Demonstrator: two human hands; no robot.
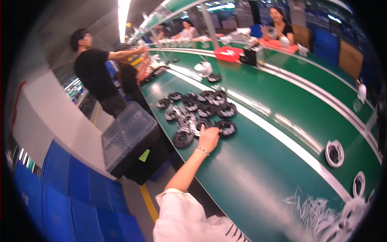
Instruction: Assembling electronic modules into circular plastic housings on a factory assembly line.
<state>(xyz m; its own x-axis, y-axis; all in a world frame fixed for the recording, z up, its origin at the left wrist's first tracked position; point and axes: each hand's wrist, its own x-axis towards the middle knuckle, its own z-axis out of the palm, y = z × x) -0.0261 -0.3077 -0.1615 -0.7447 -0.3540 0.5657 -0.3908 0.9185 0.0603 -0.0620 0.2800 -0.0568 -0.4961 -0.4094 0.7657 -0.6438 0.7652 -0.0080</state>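
Note:
My left hand [209, 137] reaches over the near edge of a group of black round parts with open centres [191, 105] on the green work surface. Its fingers are apart; one points toward a part with pale, shiny bits [196, 126], and the other side of the hand is beside a black ring-shaped part [226, 128]. No part is lifted in the hand. Another black round part [182, 139] lies to the left of the hand. My right hand is out of view.
White strips [316, 211] and white rings [352, 211] lie at the lower right. A white round housing [334, 153] sits on the green conveyor [290, 109]. A lidded bin [129, 135] and blue crates [80, 189] stand left. Several people work farther along; a red tray [227, 54] is across.

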